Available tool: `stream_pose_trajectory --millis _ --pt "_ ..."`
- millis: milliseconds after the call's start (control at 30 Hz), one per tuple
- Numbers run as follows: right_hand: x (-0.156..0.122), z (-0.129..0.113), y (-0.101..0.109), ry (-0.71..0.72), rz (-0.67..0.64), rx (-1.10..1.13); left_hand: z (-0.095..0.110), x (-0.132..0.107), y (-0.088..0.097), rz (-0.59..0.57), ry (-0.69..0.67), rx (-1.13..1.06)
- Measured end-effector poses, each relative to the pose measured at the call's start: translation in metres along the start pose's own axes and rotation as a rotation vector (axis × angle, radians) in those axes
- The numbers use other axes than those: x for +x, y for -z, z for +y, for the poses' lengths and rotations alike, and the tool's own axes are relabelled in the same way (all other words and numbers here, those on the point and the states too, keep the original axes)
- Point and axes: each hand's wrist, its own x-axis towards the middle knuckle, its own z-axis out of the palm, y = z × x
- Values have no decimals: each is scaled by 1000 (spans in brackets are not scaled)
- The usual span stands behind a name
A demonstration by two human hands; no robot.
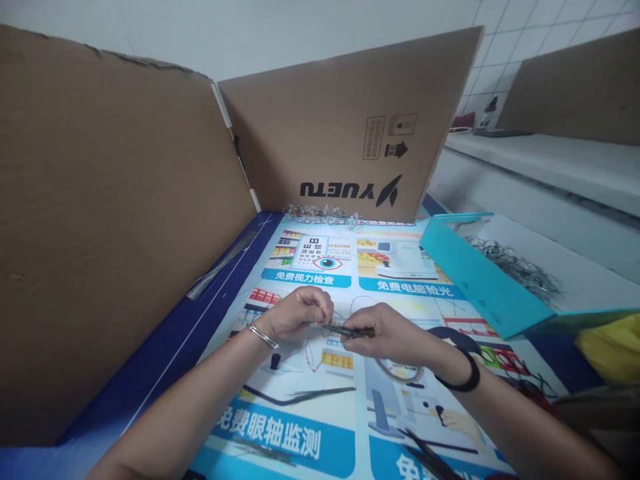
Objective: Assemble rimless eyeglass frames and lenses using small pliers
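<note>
My right hand (383, 331) is closed around slim dark pliers (349, 330), whose narrow tips point left. The tips meet the fingers of my left hand (303, 310), which is closed in a pinch; a thin wire seems to be held there, partly hidden by the fingers. Just below hangs or lies a fine looped strand with small pink beads (313, 360); I cannot tell whether it joins the pinched wire. Nearer me a bundle of thin dark wires (323, 395) lies on the printed sheet. A pale ring-shaped roll (400, 375) sits beneath my right wrist.
Dark scissors (430, 457) lie at the front edge. On the right stands a teal box (465, 287) holding tangled wire pieces (520, 267). Cardboard panels (320, 133) wall the left and back, with clear small pieces (320, 212) along their foot. A yellow bag (613, 347) is far right.
</note>
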Motion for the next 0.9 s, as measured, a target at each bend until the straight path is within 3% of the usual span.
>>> stream_pose_trajectory --millis 533,900 --pt "2 9 4 -43 95 -300 7 1 4 143 38 238" --pt "4 15 6 -171 195 -507 11 7 -4 283 25 338"
